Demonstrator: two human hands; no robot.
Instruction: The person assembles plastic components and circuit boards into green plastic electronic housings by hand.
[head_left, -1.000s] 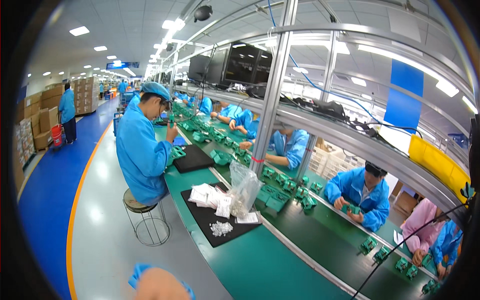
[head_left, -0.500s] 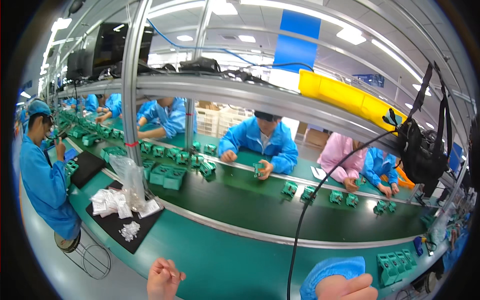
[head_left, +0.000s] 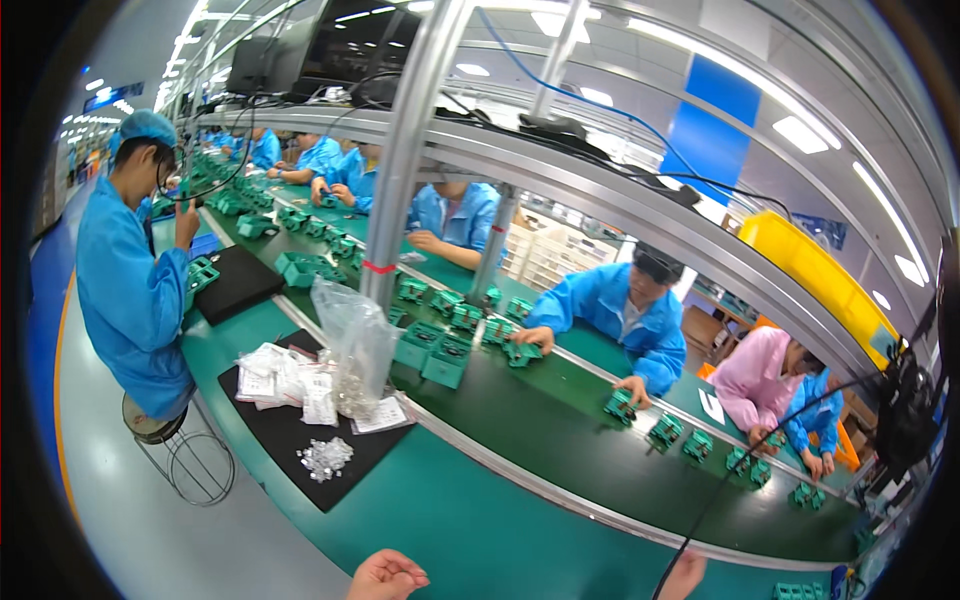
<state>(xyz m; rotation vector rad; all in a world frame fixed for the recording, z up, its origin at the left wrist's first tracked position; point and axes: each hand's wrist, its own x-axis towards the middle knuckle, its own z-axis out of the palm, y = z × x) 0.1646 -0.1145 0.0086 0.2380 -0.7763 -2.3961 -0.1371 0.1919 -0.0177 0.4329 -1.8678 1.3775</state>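
Note:
My left hand [head_left: 388, 577] is low over the front of the green bench [head_left: 470, 510], its fingers curled in and the thumb pressed against them. Whatever it may hold is hidden. At the lower edge, my right hand [head_left: 686, 574] shows only in part, behind a black cable [head_left: 708, 505], and its fingers cannot be made out. Nearest to my left hand lies a black mat [head_left: 350, 470] with a pile of small clear pieces [head_left: 326, 459], several white packets [head_left: 290, 380] and a clear plastic bag [head_left: 352, 345]. Green housings [head_left: 790, 592] stand near my right hand.
A dark green conveyor [head_left: 560, 440] with several green units [head_left: 666, 430] runs behind a metal rail. Across it, a co-worker in blue [head_left: 610, 310] touches two units. Another person [head_left: 135, 290] stands at left by a stool [head_left: 150, 420]. A metal post [head_left: 405, 160] rises beside the bag.
My view has swung left, so the mat and posts sit further right. My right hand has dropped mostly out of view. The co-worker opposite now reaches to two units on the conveyor.

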